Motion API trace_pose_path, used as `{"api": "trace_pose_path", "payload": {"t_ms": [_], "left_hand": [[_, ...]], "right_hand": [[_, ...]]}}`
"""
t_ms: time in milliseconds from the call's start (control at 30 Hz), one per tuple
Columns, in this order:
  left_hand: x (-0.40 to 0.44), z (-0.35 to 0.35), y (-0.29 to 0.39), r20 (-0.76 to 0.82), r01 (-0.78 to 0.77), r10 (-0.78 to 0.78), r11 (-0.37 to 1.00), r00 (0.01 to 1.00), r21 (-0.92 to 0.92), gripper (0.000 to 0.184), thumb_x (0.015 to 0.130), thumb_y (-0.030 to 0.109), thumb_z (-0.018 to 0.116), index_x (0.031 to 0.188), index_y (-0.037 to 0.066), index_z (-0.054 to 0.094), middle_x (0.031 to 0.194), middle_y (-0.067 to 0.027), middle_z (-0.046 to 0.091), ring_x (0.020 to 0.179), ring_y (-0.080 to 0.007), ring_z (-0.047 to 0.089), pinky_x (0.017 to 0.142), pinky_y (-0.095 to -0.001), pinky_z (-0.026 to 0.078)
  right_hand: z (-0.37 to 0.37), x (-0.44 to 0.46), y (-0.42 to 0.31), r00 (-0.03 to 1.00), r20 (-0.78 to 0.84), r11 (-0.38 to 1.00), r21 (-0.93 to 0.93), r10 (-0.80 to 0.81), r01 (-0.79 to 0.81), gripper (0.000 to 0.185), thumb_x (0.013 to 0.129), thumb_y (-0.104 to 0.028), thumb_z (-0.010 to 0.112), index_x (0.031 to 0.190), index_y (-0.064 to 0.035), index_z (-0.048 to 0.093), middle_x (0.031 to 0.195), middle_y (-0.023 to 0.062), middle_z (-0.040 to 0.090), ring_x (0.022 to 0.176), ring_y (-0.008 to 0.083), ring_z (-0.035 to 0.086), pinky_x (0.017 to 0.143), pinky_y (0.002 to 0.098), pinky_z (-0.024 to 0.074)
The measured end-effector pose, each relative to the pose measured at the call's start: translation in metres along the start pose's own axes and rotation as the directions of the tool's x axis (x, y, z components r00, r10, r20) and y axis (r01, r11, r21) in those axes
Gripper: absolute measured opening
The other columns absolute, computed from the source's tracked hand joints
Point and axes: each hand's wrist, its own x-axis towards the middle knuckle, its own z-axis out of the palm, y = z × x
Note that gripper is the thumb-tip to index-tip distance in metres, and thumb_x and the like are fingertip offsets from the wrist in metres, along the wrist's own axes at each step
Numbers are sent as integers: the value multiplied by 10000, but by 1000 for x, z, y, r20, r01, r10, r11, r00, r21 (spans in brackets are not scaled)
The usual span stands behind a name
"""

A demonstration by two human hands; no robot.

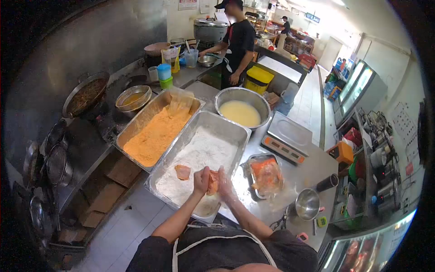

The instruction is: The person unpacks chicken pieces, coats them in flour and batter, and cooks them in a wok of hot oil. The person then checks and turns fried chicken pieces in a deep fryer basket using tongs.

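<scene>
Over the near half of a steel tray of white flour (152,185), my left hand (201,181) and my right hand (224,185) are closed around a reddish piece of raw chicken (213,183). The right hand looks dusted with flour. Another chicken piece (182,172) lies on the flour, left of my hands. To the right, a smaller tray (263,196) holds more raw, reddish meat in clear plastic. Beside the flour on the left is a tray of orange breading (156,138).
A bowl of pale yellow liquid (240,113) and a scale (286,136) stand beyond the flour tray. At right are a small steel bowl (308,204) and scissors (281,221). A wok (86,95) sits at left. A co-worker (239,41) stands at the far counter.
</scene>
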Motion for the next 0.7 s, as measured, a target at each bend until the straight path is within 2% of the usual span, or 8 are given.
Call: {"api": "trace_pose_path", "payload": {"t_ms": [33, 167, 200, 433, 533, 567, 600, 700], "left_hand": [[9, -5, -1, -4, 1, -1, 1000, 1000, 4, 432, 899, 287, 475, 573, 9, 526, 478, 3, 475, 480, -51, 416, 438, -247, 343], [61, -42, 4, -102, 135, -107, 936, 989, 325, 371, 709, 274, 726, 572, 28, 485, 482, 15, 435, 439, -55, 396, 415, -242, 327], [67, -49, 32, -146, 173, -134, 937, 980, 305, 365, 668, 269, 759, 605, 37, 484, 497, 21, 415, 430, -57, 391, 402, -220, 317], [54, -61, -32, -202, 219, -226, 974, 953, -56, 275, 731, 202, 707, 674, 41, 491, 537, 15, 446, 453, -64, 401, 403, -209, 336], [20, -54, -60, -39, -321, 393, 800, 919, 507, 209, 778, 179, 659, 719, 41, 514, 571, 5, 492, 474, -58, 432, 416, -204, 355], [1, -48, -44, -33, 28, -21, 975, 999, 221, 188, 791, 173, 643, 733, 39, 525, 584, 1, 503, 479, -57, 445, 422, -205, 367], [-16, -44, -31, 95, 420, -414, 906, 905, -53, 169, 804, 167, 628, 747, 37, 537, 597, -3, 515, 483, -57, 458, 428, -206, 379], [-48, -42, -24, 163, 543, -532, 839, 831, -24, 155, 822, 168, 605, 778, 31, 548, 608, -8, 521, 491, -61, 473, 443, -207, 392]], "right_hand": [[-6, 0, -7, 998, -20, 937, -345, -67, 56, 331, 892, -284, 417, 1009, -1, 541, 781, 122, 605, 737, 273, 578, 673, 359, 444], [-63, -17, -73, 955, 49, 818, -504, -293, 277, 311, 896, -338, 445, 804, -64, 561, 722, 27, 548, 600, 102, 517, 525, 244, 421], [-77, -28, -84, 938, -180, 916, -332, -295, 225, 281, 869, -322, 489, 812, -57, 560, 728, 35, 554, 611, 105, 523, 537, 246, 431], [-266, -66, -29, 571, -406, 273, -912, -713, -306, 182, 812, -223, 564, 840, -45, 589, 732, 101, 607, 611, 199, 563, 557, 345, 458], [-254, -72, -29, 767, -438, 549, -825, -468, -136, 216, 748, -256, 606, 774, -49, 547, 729, 123, 607, 632, 243, 585, 569, 365, 466], [-239, -74, -39, 822, -442, 651, -750, -359, -119, 240, 729, -274, 616, 749, -50, 532, 727, 127, 604, 640, 252, 590, 572, 366, 468], [-224, -69, -53, 856, -343, 408, -896, -387, -175, 228, 722, -264, 614, 779, -55, 540, 750, 150, 607, 658, 272, 599, 571, 389, 466], [-259, -53, -34, 892, -130, 62, -991, -433, -114, 238, 734, -274, 598, 867, -80, 558, 769, 178, 605, 625, 290, 604, 548, 421, 458]]}}
